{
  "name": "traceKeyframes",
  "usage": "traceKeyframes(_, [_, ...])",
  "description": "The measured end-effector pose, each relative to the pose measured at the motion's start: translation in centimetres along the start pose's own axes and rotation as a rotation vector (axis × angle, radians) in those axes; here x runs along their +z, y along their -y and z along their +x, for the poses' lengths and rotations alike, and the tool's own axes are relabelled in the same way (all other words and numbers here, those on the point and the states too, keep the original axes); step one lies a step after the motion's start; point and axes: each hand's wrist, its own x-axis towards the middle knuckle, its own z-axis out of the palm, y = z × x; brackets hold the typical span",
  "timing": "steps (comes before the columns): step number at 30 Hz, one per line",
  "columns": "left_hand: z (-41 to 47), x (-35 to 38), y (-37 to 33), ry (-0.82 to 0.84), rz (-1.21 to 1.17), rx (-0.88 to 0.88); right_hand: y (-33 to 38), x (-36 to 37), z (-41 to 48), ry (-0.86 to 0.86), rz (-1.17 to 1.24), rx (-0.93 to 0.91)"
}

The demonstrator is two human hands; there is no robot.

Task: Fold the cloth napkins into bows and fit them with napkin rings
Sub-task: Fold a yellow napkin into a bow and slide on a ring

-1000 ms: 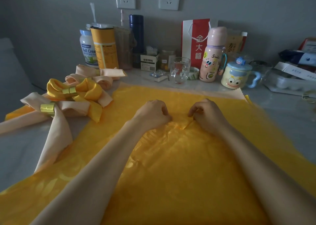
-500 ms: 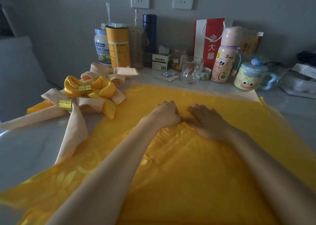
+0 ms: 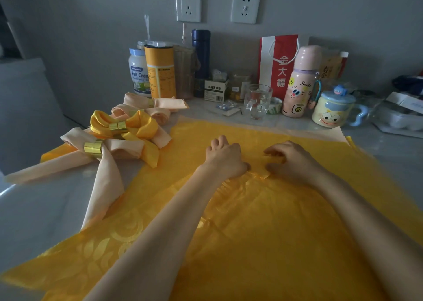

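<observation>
A large yellow patterned napkin lies spread across the table. Near its middle my left hand has its fingers curled and pinches a gathered pleat of the cloth. My right hand sits beside it and pinches the same raised fold between thumb and fingers. At the left lie finished bows: a yellow bow with a gold ring, a peach bow with a gold ring, and another peach bow behind.
Along the back wall stand a milk powder jar, an orange canister, a blue flask, a glass, a red bag, a pink bottle and a cartoon mug. Egg tray at right.
My right hand went from pinching, to lying flat on the cloth, to pinching the fold again. My left hand kept its grip. The view shifted toward the left.
</observation>
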Motion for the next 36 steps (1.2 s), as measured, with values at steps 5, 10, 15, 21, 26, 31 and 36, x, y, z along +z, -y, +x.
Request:
traceKeyframes(5, [0.1,0.2,-0.5,-0.131,0.015,0.063,0.1,0.0,-0.1,-0.076,0.014,-0.021])
traceKeyframes(10, [0.0,1.0,-0.3,-0.268,0.013,0.145,0.4,0.8,-0.4,-0.184,0.015,-0.109])
traceKeyframes(15, [-0.4,1.1,-0.4,-0.328,0.006,0.193,0.8,1.2,-0.6,-0.234,-0.063,-0.203])
traceKeyframes(21, [-0.7,-0.4,-1.2,-0.245,0.072,0.222,1.2,0.5,-1.0,-0.229,-0.152,-0.231])
traceKeyframes(26, [-0.9,-1.8,-0.9,0.123,-0.081,0.114,2.2,-0.1,-1.7,-0.046,-0.205,-0.231])
traceKeyframes(31, [-0.9,-1.9,-0.7,0.216,-0.170,0.107,2.9,-0.5,-2.0,0.031,-0.410,-0.257])
traceKeyframes(36, [-0.9,-2.2,-0.5,0.256,-0.161,0.108,3.6,-1.7,-1.9,0.276,-0.182,-0.078])
